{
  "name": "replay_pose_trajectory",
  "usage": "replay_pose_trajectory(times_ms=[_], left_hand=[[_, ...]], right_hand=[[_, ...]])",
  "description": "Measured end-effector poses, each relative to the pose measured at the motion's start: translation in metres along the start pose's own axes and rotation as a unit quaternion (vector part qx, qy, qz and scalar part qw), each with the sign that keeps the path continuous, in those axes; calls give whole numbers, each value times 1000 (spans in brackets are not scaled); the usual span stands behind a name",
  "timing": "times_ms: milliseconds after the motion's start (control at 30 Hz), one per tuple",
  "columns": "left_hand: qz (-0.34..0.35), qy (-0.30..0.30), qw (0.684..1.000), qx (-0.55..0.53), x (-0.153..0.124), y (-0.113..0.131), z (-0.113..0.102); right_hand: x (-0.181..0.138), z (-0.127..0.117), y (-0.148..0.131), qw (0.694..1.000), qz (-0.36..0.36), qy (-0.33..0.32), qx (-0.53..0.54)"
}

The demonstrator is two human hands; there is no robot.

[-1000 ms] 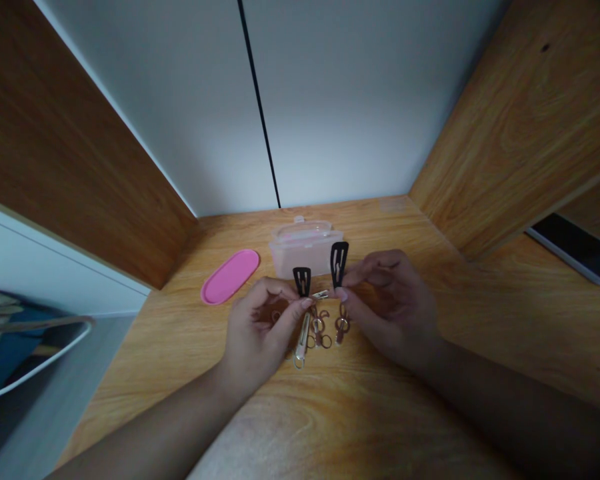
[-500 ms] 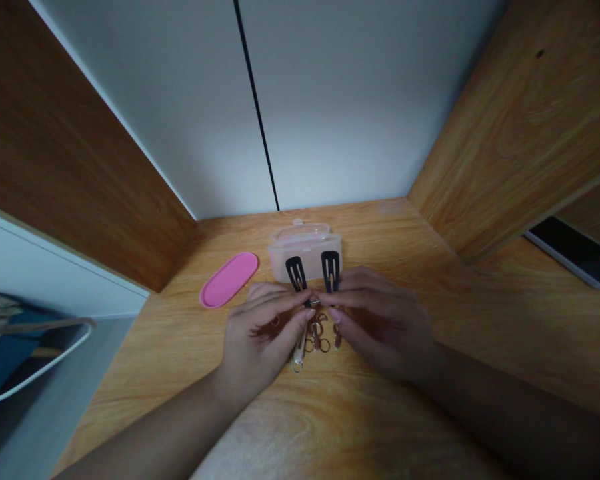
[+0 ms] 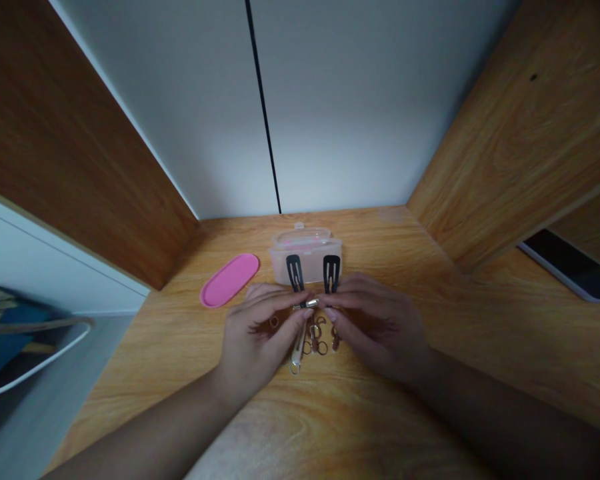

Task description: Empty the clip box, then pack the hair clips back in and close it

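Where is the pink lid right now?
In the head view, the pink lid lies flat on the wooden desk, left of the clear box and just beyond the left hand, which pinches a black hair clip.

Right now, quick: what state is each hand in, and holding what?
Left hand: closed, pinching a black hair clip by its lower end.
Right hand: closed, pinching a second black hair clip the same way.
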State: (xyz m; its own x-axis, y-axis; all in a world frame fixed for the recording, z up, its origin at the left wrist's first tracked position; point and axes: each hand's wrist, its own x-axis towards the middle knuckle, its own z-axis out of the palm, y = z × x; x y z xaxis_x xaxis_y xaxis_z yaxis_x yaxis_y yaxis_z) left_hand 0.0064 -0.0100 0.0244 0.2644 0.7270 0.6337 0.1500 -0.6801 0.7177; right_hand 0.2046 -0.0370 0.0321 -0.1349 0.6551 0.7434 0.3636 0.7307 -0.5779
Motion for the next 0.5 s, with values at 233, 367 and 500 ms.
replay_pose_trajectory(times_ms=[233, 367, 500], left_hand=[[-52, 7, 999, -11, -1, -4, 2], [-80, 11, 997, -7, -1, -5, 1], [-135, 32, 990, -37, -1, -4, 3]], right_hand=[[-1, 1, 1, 1000, 6, -5, -4], [-3, 0, 2, 1000, 16, -11, -19], [-3, 0, 4, 1000, 18, -16, -15]])
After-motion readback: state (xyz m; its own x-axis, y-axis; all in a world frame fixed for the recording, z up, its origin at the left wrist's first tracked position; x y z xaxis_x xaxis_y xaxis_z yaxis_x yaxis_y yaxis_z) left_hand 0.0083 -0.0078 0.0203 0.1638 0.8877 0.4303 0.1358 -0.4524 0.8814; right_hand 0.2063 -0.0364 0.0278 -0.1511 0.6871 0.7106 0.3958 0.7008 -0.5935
